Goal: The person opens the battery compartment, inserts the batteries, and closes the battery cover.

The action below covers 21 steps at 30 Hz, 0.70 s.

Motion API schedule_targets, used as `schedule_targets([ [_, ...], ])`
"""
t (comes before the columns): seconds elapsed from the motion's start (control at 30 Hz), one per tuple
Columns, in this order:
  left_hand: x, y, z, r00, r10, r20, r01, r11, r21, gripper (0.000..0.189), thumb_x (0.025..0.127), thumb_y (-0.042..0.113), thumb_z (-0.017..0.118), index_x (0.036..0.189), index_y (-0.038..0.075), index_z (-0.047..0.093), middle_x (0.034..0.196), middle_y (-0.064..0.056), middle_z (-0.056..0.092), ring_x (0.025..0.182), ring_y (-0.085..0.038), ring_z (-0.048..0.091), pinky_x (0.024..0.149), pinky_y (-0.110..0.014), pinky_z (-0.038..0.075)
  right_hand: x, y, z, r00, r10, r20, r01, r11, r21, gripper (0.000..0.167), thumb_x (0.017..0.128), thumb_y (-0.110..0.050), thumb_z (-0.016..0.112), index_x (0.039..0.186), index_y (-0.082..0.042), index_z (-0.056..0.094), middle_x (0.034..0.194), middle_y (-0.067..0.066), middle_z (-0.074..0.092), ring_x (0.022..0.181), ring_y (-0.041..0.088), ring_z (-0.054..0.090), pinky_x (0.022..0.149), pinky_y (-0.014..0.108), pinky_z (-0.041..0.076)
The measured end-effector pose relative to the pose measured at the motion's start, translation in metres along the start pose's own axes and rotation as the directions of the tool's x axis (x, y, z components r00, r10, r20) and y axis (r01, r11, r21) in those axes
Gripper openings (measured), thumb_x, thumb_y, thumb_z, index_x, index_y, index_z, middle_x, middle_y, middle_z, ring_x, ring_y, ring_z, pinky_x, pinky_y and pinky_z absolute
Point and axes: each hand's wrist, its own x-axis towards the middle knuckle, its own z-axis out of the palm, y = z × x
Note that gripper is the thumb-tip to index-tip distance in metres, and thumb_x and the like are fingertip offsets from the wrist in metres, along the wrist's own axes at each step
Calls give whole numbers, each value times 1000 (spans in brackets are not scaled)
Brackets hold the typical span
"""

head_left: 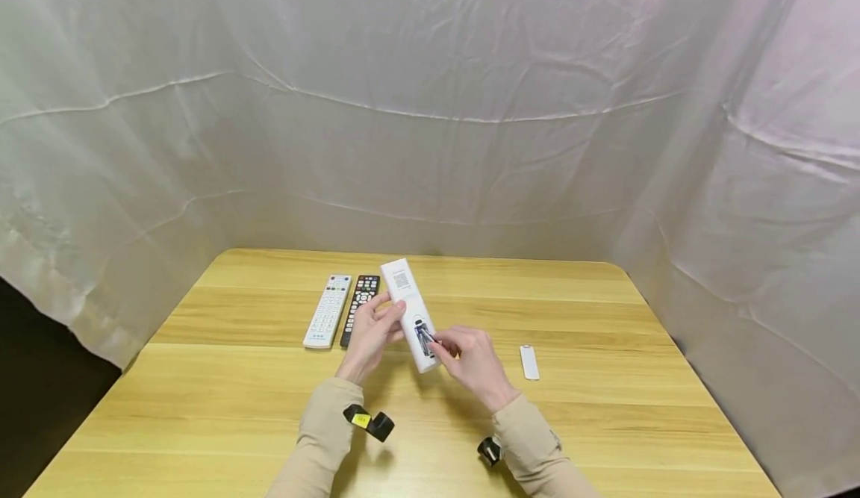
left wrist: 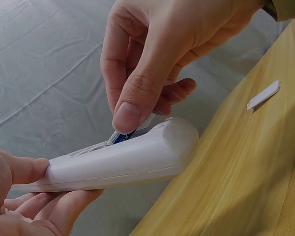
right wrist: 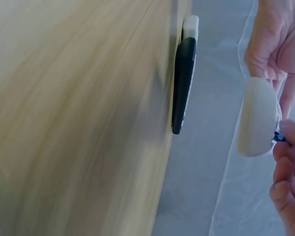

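Observation:
My left hand (head_left: 371,334) holds a white remote control (head_left: 411,300) off the table, its back turned up, thumb on one side and fingers beneath. The remote's battery compartment (head_left: 424,339) is uncovered at the lower end. With thumb and fingers my right hand (head_left: 473,363) pinches a blue and white battery (left wrist: 119,137) at that compartment. In the left wrist view the battery sits tilted, partly hidden by the right thumb. The right wrist view shows the blue battery end (right wrist: 279,136) between the fingertips, beside the remote.
A white remote (head_left: 327,311) and a black remote (head_left: 360,307) lie side by side, buttons up, left of the hands. The small white battery cover (head_left: 529,362) lies on the wooden table (head_left: 605,423) to the right. A grey curtain (head_left: 430,169) surrounds the table's back and sides.

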Motion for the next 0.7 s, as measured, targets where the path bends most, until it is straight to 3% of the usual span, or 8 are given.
schedule_targets([
  [0.27,0,0,0,1000,-24,2,24,1000,2,42,100,3,56,141,-5,49,122,-33,66,79,-14,76,68,-24,65,0,-5,-1,995,92,32,-94,994,61,12,83,-7,80,94,-2,77,75,8,76,56,-1,55,48,9,48],
  [0.7,0,1,0,999,-20,25,20,1000,14,45,100,4,57,143,-6,45,123,-34,65,82,-16,76,72,-26,66,0,-6,1,980,189,66,-195,977,86,12,80,-8,82,87,-4,73,66,2,69,53,-5,45,43,13,44],
])
